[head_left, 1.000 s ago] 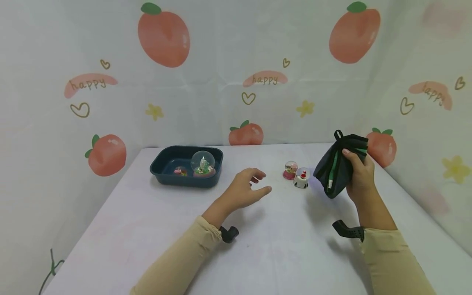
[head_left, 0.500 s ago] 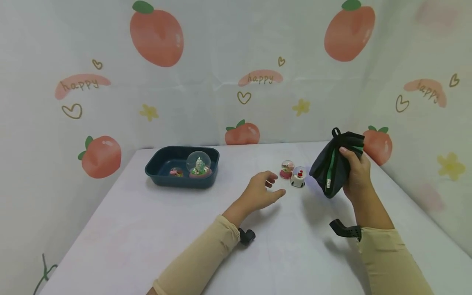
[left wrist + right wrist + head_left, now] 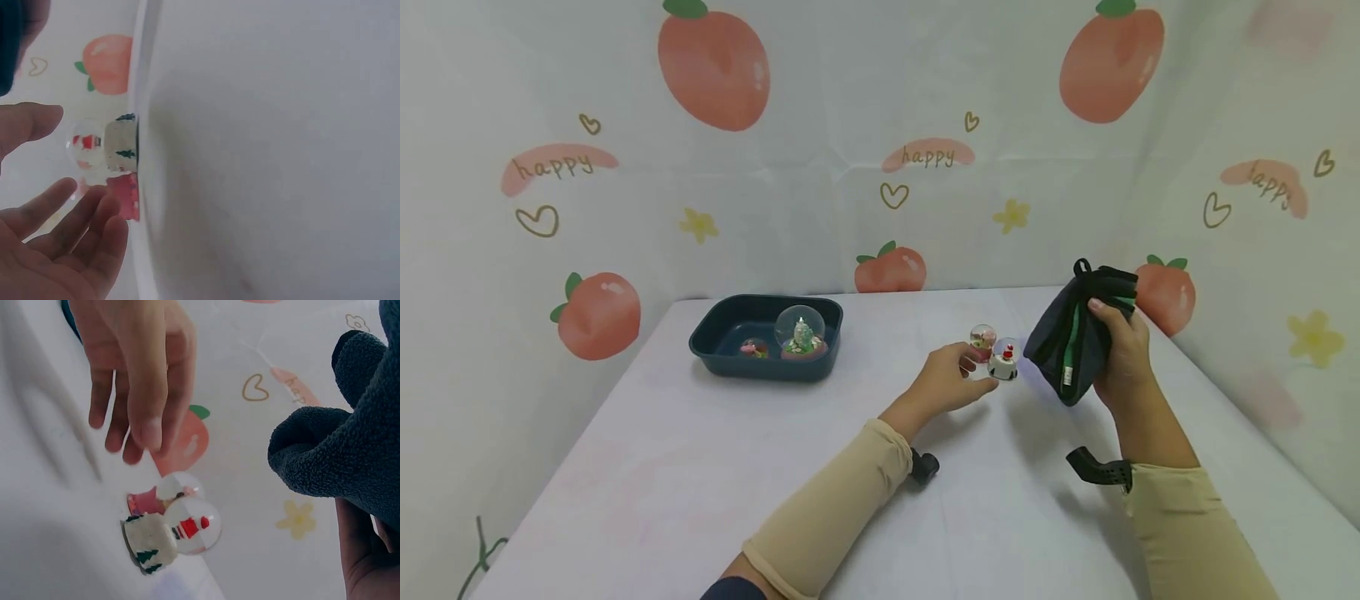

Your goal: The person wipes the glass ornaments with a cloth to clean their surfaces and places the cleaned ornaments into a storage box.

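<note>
Head view. Left hand (image 3: 951, 379): thumb and fingers apart, holding nothing; since the earlier frames it has travelled right and now lies just beside two snow globes, so this looks like the approach stage, with no grip yet made. Pink-based snow globe (image 3: 981, 335): immediately beyond those fingertips, base partly covered by them. White-based snow globe (image 3: 1003, 368): just off the thumb tip; contact cannot be told. Right hand (image 3: 1126, 358): thumb pressed on a dark pouch (image 3: 1071, 350) with green trim, pinching it aloft; its other fingers are hidden behind. Tray (image 3: 752, 367): well left of the left fingers, containing a large snow globe (image 3: 801, 329) and a smaller one (image 3: 754, 347), the latter partly hidden by the rim.

Left wrist view. Digits spread, globes past the fingertips; pink-based globe mostly masked. Dark item at upper corner: cut off, probably the pouch.

Right wrist view. Pouch above the right fingers, cropped by the frame; its opening is hard to make out.
</note>
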The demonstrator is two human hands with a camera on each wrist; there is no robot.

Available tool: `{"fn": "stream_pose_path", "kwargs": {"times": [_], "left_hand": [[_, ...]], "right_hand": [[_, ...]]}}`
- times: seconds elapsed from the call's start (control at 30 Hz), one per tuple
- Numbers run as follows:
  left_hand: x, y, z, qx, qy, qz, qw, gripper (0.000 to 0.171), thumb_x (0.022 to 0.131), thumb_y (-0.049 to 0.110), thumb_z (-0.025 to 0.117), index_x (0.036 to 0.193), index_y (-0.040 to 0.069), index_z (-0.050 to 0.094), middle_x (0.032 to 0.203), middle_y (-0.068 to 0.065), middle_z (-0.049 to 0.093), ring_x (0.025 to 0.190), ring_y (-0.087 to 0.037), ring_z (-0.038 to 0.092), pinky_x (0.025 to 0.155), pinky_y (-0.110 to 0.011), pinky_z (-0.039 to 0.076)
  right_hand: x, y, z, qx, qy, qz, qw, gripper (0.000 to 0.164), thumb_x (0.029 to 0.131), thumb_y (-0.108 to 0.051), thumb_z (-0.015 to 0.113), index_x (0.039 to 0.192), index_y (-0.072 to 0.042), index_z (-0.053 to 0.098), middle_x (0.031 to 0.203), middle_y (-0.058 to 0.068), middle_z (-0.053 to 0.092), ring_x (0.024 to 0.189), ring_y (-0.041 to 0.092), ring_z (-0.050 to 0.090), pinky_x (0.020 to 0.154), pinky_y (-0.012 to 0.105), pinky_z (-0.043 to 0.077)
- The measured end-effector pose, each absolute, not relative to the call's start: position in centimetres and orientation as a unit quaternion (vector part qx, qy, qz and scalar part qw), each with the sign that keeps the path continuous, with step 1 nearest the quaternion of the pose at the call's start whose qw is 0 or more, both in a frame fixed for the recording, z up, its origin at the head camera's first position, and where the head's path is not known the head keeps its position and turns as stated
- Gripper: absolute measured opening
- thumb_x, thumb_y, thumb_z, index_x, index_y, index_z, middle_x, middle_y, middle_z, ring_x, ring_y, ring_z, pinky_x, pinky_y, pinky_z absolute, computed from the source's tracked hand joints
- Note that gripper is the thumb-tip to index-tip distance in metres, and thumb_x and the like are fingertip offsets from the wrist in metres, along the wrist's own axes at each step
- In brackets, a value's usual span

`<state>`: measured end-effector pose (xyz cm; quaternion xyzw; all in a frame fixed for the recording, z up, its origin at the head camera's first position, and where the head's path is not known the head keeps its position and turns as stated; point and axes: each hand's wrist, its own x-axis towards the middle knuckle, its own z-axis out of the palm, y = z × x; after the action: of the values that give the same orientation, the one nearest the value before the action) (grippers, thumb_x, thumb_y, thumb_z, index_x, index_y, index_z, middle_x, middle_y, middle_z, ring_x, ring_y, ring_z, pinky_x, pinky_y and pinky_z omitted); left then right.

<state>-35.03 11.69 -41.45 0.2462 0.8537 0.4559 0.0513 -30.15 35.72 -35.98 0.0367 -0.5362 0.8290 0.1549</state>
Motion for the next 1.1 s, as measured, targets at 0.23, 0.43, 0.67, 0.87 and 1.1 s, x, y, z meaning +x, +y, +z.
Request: {"fn": "stream_pose_path", "kwargs": {"times": [0.23,0.43,0.67,0.87,1.1], "left_hand": [[-36.3,13.3,-41.7,0.260,0.861,0.433,0.059,0.047,0.092,0.027,0.083,0.129,0.003,0.069,0.123,-0.014,0.072,0.106,-0.022,0.068,0.087,-0.025,0.055],[-36.9,14.3,-41.9,0.269,0.870,0.408,0.061,0.048,0.093,0.028,0.082,0.131,0.003,0.067,0.124,-0.012,0.071,0.111,-0.023,0.066,0.093,-0.028,0.055],[-37.2,14.7,-41.7,0.266,0.882,0.387,0.047,0.048,0.092,0.028,0.083,0.129,0.002,0.067,0.121,-0.010,0.072,0.101,-0.014,0.061,0.092,-0.026,0.053],[-37.3,15.1,-41.2,0.252,0.883,0.395,0.043,0.041,0.090,0.030,0.085,0.116,0.002,0.071,0.111,-0.009,0.072,0.092,-0.013,0.057,0.082,-0.024,0.050],[-37.5,16.1,-40.9,0.204,0.898,0.389,0.040,0.039,0.085,0.037,0.089,0.102,0.005,0.075,0.092,0.000,0.070,0.083,-0.011,0.057,0.071,-0.023,0.047]], "right_hand": [[-29.7,35.4,-35.7,0.039,-0.545,0.824,0.150,0.037,0.106,-0.027,0.060,0.140,-0.020,0.047,0.127,-0.002,0.059,0.116,0.013,0.058,0.094,0.021,0.059],[-29.4,35.0,-35.4,0.063,-0.548,0.820,0.151,0.031,0.107,-0.027,0.057,0.135,-0.018,0.050,0.119,-0.003,0.061,0.110,0.013,0.059,0.092,0.022,0.059],[-29.8,35.4,-35.2,0.105,-0.523,0.831,0.157,0.025,0.106,-0.027,0.050,0.130,-0.020,0.056,0.111,-0.006,0.068,0.100,0.010,0.066,0.088,0.024,0.059],[-29.9,35.7,-35.3,0.107,-0.507,0.842,0.153,0.026,0.106,-0.026,0.052,0.131,-0.019,0.056,0.112,-0.005,0.069,0.101,0.010,0.066,0.090,0.025,0.058],[-29.7,35.7,-35.2,0.099,-0.516,0.837,0.154,0.029,0.105,-0.028,0.052,0.133,-0.020,0.053,0.115,-0.006,0.067,0.107,0.011,0.063,0.094,0.028,0.055]]}}
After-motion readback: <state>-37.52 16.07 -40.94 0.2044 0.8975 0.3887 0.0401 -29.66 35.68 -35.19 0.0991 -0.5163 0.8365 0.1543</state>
